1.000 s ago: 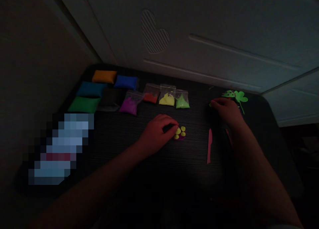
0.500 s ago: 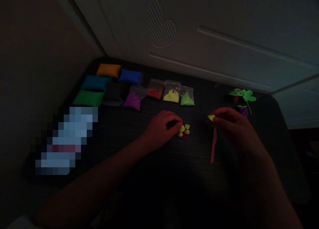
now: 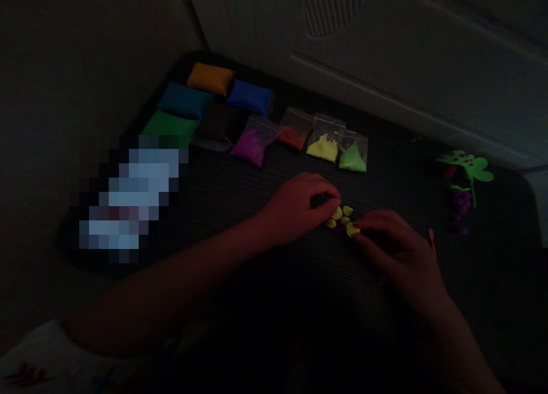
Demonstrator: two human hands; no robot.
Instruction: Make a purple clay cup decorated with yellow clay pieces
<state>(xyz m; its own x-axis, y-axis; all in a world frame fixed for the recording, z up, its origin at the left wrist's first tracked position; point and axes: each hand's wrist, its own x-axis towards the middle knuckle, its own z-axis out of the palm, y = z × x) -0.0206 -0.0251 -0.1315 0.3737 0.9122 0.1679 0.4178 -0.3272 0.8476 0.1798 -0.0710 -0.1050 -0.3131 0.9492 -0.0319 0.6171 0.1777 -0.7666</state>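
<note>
My right hand (image 3: pixel 400 254) pinches a small yellow clay piece (image 3: pixel 353 229) between thumb and fingertips, at the right edge of a small purple clay disc (image 3: pixel 338 228). Several flattened yellow clay dots (image 3: pixel 346 210) sit on that disc. My left hand (image 3: pixel 302 206) is closed, its thumb and fingertips together against the disc's upper left side, touching the nearest yellow dot; what lies between those fingertips is hidden. A pink plastic knife (image 3: pixel 382 281) is mostly covered by my right hand, and a second pink tool (image 3: pixel 432 241) lies beyond it.
Opened bags of purple (image 3: pixel 250 147), red (image 3: pixel 291 137), yellow (image 3: pixel 323 147) and light green clay (image 3: pixel 353 159) line the back. Several fuller packs, among them an orange one (image 3: pixel 211 78), lie left. Finished clay shapes, including purple grapes (image 3: pixel 461 201), stand right. A blurred pale object (image 3: pixel 141 194) lies left.
My right hand has carried the yellow piece from near the clay shapes at the right, leftward to the purple disc. My left hand has stayed by the disc. The view has tilted down.
</note>
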